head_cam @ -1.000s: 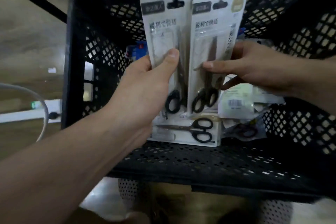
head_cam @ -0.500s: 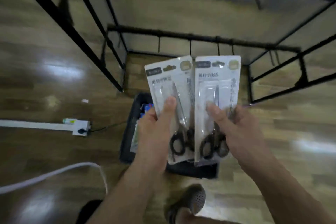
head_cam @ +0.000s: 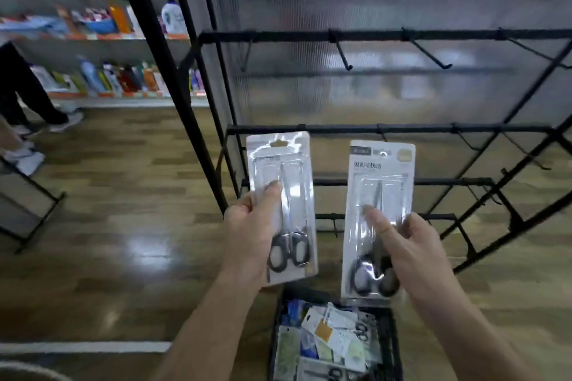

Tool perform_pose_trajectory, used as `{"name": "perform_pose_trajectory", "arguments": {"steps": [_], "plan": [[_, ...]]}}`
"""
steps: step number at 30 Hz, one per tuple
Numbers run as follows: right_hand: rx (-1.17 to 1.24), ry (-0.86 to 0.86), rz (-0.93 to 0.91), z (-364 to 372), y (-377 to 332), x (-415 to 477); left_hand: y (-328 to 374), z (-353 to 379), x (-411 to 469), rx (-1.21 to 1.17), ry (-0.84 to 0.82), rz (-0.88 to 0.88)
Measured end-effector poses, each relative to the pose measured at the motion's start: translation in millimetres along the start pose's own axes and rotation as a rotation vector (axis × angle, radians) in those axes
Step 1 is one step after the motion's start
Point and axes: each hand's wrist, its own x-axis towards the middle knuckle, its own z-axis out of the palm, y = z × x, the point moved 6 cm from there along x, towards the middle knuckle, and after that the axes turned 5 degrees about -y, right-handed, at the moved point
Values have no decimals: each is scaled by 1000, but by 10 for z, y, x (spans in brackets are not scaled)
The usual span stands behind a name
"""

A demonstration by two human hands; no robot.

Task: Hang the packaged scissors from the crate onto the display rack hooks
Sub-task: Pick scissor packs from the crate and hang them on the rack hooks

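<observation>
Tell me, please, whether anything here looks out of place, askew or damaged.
Nothing looks damaged. Only the crate is untidy: its packets lie heaped at mixed angles. The left hand grips the left scissors pack and the right hand the right scissors pack, both roughly upright. The rack hooks in view are bare.

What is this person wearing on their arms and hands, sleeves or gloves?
Nothing visible. The left hand and right hand are ungloved, no rings or watch; the left forearm and right forearm are uncovered to the frame edge, no sleeve in view.
</observation>
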Motion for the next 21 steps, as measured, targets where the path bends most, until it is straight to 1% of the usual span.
{"name": "perform_pose_trajectory", "arguments": {"steps": [6, 9, 13, 15, 21], "plan": [[84, -35, -75, -264, -374, -36, 277, 227, -157, 34, -46, 7], [119, -87, -103, -343, -495, 31, 407, 354, -173, 92, -4, 70], [128, -162, -116, -305, -584, 171, 532, 396, -177, 142, 64, 196], [110, -175, -125, -269, -634, 230, 578, 373, -150, 163, 100, 251], [149, -168, -120, -71, -734, 424, 750, 235, 70, 186, 146, 323]]}}
